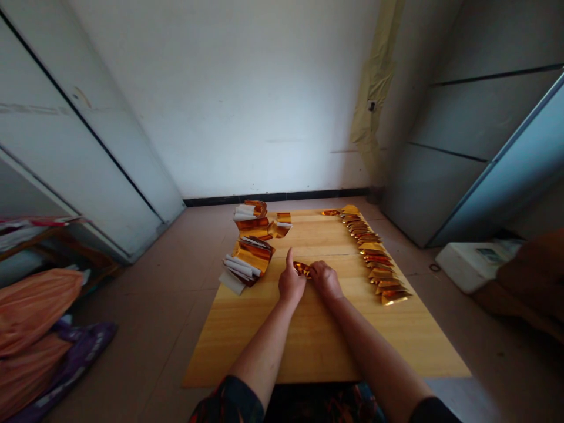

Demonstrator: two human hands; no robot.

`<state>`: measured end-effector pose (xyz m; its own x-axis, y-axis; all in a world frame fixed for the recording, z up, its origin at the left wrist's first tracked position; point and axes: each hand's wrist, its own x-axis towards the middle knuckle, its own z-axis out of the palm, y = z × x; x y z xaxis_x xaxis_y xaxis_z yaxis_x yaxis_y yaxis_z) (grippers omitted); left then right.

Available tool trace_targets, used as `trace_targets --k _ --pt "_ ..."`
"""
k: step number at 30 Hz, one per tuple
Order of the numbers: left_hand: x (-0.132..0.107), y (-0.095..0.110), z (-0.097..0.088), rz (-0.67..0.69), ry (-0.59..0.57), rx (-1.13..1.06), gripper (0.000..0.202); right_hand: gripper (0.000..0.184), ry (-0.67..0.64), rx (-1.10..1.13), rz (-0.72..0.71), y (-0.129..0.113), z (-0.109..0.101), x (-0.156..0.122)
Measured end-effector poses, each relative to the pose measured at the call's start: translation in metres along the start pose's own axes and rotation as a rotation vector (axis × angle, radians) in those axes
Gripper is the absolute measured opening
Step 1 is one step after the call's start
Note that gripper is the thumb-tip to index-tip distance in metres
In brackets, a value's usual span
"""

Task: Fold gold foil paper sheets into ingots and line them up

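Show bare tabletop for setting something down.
The pale wooden tabletop is bare at its near-left corner, beside the left forearm, and between the right hand and the folded gold foil row. Crowded: far left, with gold and white paper stacks.

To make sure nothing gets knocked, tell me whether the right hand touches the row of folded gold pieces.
Apart: the head view shows bare wooden tabletop between the right hand and the folded gold row.

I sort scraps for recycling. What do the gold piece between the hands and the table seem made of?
The gold piece looks like glossy foil-faced paper, given its bright metallic glints; plastic film is possible. The table looks like pale wood with a smooth satin finish, showing grain-like bands, though a wood-print surface is possible.
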<state>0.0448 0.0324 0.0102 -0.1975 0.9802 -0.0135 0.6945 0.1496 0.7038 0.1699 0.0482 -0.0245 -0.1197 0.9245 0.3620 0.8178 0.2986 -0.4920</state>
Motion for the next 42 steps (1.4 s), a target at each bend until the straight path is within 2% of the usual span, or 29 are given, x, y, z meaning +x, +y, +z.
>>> trace_targets --k 8,13,17,25,34,38,42 --pt "0.004 -0.005 0.000 0.019 0.025 -0.087 0.079 0.027 0.057 0.068 -0.077 -0.002 -0.012 -0.004" --pt "0.009 -0.015 0.001 0.069 0.023 -0.298 0.072 0.027 0.039 -0.046 -0.078 -0.007 -0.016 -0.004" --pt "0.011 -0.018 0.001 0.055 0.062 -0.383 0.061 0.026 0.006 -0.142 -0.089 -0.008 -0.021 -0.005" --pt "0.012 -0.017 -0.001 0.017 0.053 -0.307 0.057 0.021 -0.014 -0.187 -0.173 -0.011 -0.027 -0.005" --pt "0.009 -0.018 0.001 0.080 0.012 -0.207 0.064 0.023 -0.007 -0.209 -0.160 -0.010 -0.020 0.000" --pt "0.010 -0.015 0.000 0.046 0.007 -0.195 0.067 0.023 -0.010 -0.214 -0.158 -0.008 -0.019 0.000" --pt "0.011 -0.011 -0.003 -0.009 0.013 -0.240 0.068 0.014 -0.018 -0.165 -0.172 -0.007 -0.022 -0.005"
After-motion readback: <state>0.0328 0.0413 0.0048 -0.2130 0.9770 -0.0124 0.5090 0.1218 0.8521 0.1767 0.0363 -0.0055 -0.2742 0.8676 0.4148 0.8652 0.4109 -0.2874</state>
